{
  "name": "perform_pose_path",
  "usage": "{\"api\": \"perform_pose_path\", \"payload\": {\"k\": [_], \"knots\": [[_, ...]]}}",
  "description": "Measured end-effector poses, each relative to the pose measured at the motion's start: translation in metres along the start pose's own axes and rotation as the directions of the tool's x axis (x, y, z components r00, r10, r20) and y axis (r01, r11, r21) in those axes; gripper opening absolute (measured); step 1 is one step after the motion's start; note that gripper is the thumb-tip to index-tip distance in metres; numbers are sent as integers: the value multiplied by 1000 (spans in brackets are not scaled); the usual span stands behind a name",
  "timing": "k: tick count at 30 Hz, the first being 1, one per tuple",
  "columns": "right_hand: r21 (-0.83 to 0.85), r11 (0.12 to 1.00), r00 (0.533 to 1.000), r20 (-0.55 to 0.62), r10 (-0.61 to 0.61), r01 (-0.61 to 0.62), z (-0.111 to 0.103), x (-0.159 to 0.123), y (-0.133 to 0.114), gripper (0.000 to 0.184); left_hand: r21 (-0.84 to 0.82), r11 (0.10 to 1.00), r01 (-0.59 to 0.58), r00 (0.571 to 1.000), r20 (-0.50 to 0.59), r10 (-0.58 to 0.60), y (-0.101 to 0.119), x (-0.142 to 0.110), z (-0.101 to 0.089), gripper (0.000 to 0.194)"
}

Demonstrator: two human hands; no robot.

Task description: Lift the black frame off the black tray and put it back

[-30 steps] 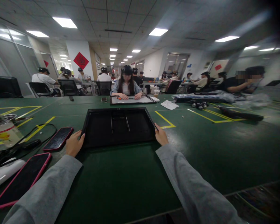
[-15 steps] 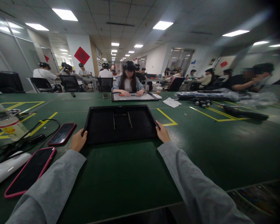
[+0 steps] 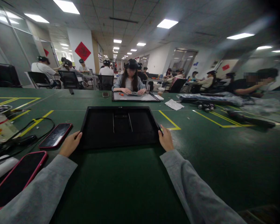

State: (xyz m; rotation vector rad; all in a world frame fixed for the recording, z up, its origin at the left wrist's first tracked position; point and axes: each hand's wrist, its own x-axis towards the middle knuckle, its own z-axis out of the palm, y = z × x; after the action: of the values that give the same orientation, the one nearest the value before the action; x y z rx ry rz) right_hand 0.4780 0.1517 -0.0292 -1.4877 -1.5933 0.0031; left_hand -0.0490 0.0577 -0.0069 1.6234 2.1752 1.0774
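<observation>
A black monitor back cover (image 3: 99, 127), shallow and rectangular with raised edges, lies in front of me on the green table or just above it; which of the two I cannot tell. Two pale upright strips show near its middle. My left hand (image 3: 70, 143) is closed on its left edge, thumb on the rim. At the right edge, my right hand (image 3: 166, 138) grips the rim, with fingers partly hidden behind it. Left of my left hand lies a red-edged phone (image 3: 56, 135); a larger phone in a pink case (image 3: 16, 179) is nearer my left sleeve.
Across the table (image 3: 121, 180) a co-worker's hands (image 3: 135, 91) hold a small part over a flat grey panel (image 3: 118, 97). Black cables (image 3: 25, 140) and a bottle (image 3: 0, 127) stand left. Plastic-wrapped parts (image 3: 207, 98) and a crumpled tissue (image 3: 174, 104) lie right.
The cover looks slightly larger and nearer, its lower edge a little lower in view. Both hands keep their hold, the left shifting left. The co-worker opposite has brought both hands together on a small part.
</observation>
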Motion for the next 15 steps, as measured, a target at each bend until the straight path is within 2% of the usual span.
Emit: {"api": "perform_pose_path", "payload": {"k": [2,5,8,11,15], "knots": [[-37,999,997,-69,-36,34,-3,-1,-9,48,-147,987,70,991,127,-52,1,3,-12,62],[-30,993,991,-76,-112,110,-8,-5,-32,45,-304,902,307,919,339,-199,4,1,-27,85],[12,985,985,-26,-173,174,-11,-16,-59,41,-408,798,444,869,413,-273,7,-2,-30,95],[51,977,977,48,-210,207,-10,-28,-80,39,-493,728,478,856,446,-261,22,1,-18,88],[91,972,965,126,-228,218,-3,-38,-85,37,-512,720,468,859,455,-235,70,12,22,70]]}}
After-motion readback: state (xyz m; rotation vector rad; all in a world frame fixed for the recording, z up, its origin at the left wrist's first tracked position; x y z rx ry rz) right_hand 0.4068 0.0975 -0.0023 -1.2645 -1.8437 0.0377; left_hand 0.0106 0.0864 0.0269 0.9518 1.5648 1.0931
